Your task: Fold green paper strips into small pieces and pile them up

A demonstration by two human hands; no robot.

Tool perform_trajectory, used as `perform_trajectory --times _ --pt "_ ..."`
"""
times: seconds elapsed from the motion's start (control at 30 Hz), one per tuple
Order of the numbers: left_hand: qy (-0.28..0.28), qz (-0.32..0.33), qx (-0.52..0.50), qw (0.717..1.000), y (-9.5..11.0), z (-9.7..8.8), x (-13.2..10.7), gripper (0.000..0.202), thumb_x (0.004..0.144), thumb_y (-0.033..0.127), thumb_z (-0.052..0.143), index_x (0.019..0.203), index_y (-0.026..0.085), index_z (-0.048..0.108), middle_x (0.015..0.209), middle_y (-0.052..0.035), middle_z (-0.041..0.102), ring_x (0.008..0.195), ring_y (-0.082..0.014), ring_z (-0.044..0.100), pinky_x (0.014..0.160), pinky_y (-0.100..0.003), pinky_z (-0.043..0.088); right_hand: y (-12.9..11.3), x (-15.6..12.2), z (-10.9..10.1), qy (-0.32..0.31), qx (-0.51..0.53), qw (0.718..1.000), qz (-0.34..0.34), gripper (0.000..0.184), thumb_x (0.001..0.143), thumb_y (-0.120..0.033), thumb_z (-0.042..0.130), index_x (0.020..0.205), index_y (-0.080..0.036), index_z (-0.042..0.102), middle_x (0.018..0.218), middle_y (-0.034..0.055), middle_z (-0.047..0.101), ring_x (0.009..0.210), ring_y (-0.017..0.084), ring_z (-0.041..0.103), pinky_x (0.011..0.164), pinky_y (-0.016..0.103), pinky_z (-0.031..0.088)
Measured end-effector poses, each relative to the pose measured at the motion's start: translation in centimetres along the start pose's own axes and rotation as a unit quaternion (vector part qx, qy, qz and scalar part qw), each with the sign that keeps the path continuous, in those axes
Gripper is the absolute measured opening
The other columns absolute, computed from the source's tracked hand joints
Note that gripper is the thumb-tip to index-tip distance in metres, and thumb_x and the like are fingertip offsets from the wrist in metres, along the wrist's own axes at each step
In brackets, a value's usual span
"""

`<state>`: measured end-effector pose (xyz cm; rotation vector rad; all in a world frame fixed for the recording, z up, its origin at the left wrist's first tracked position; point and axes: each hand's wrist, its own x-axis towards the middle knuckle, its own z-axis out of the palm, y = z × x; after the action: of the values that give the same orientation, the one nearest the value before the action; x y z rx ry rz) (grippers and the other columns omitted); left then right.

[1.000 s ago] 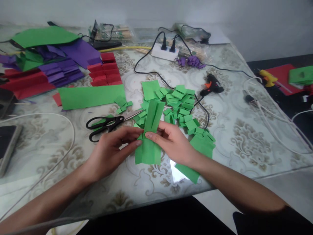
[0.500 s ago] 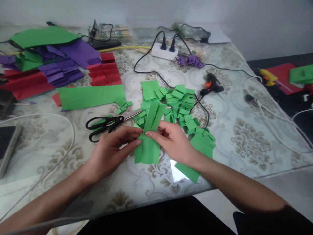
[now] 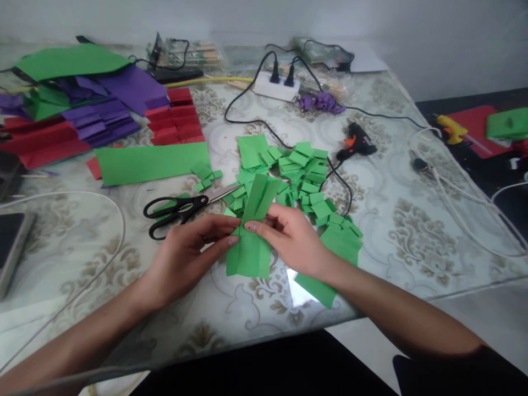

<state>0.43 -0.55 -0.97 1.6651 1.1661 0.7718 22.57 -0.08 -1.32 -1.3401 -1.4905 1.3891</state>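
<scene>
Patterned table (image 3: 373,192), widest thing in view; black-handled scissors (image 3: 201,201) on it, serving as landmark. Long green sheet (image 3: 152,164) lies just beyond the scissors, towards their left. Left hand (image 3: 187,247), at the near side of the scissors, thumb and forefinger pinching one long edge of the folded paper. Right hand (image 3: 299,239), to the right of the scissors, pinches the same piece near mid-length, thumb on top, other fingers behind. Folded green paper (image 3: 256,250) itself sits between the hands, right of the scissors, lengthwise creases showing. Judged by look: very light, dry, hardly slippery; limp across the flat parts, stiffer along the folds, likely to crease or tear if tugged. Best hold, probably mid-length on the folded edges, gentle pressure. Glue gun (image 3: 359,142) well right of the scissors. Cut green pieces (image 3: 303,157), smallest, heaped beyond the scissors' tips
</scene>
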Motion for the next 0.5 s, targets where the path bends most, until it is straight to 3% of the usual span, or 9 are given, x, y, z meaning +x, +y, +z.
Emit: perform_trajectory --times 0.5 --pt "0.004 0.002 -0.023 1.0 -0.19 0.07 -0.05 0.02 0.096 0.029 0.076 0.116 0.028 0.075 0.1 0.0009 0.082 0.089 -0.0147 0.078 0.076 -0.02 0.06 -0.12 -0.02 0.12 0.001 0.02 1.0 0.001 0.045 0.091 -0.058 0.074 0.075 -0.021 0.053 0.066 -0.0054 0.046 0.059 0.012 0.045 0.052 0.026 0.033"
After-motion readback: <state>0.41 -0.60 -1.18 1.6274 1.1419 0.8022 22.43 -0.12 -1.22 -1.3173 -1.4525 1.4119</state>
